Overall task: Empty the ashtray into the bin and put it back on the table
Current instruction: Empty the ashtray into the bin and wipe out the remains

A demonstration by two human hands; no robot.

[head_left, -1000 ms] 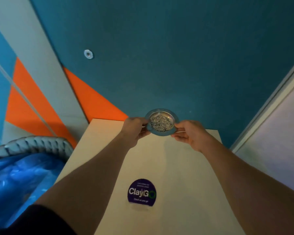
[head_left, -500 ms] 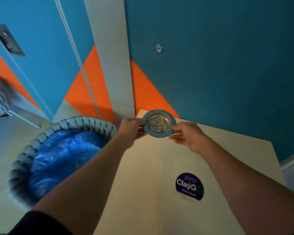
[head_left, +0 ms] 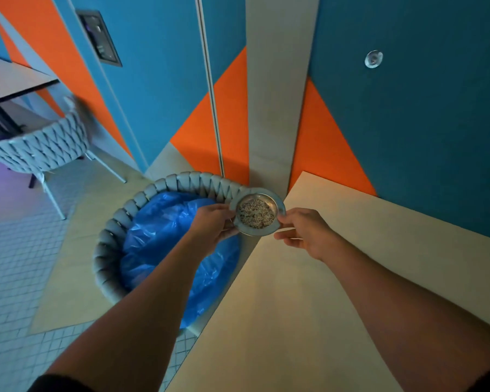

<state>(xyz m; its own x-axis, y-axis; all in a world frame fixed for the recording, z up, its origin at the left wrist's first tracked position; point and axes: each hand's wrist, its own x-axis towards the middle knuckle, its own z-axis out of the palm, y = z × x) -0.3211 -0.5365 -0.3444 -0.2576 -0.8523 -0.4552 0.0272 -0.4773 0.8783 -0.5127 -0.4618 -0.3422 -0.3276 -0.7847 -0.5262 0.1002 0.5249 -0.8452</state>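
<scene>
Since half a second ago, the head camera has swung further left and the small round metal ashtray (head_left: 257,211) has travelled from above the pale beige table (head_left: 309,278) toward the bin, which now fills the middle of the view. A person holds the ashtray level with both hands: the left hand (head_left: 214,222) pinches its left rim, the right hand (head_left: 306,232) pinches its right rim, fingers of each closed on the metal edge. The dish still carries a speckled heap of grey ash and sits in the air over the table's corner and the near rim of the grey woven bin (head_left: 108,239) lined with a blue plastic bag (head_left: 164,230), not yet over the open bag. A grey woven chair (head_left: 37,149) stands well apart at left. The carry to the bin appears to be the step in hand, with emptying not yet begun. The next move likely calls for shifting the ashtray further left until it clears the woven rim, then tipping it so the ash falls inside the liner rather than on the floor.
</scene>
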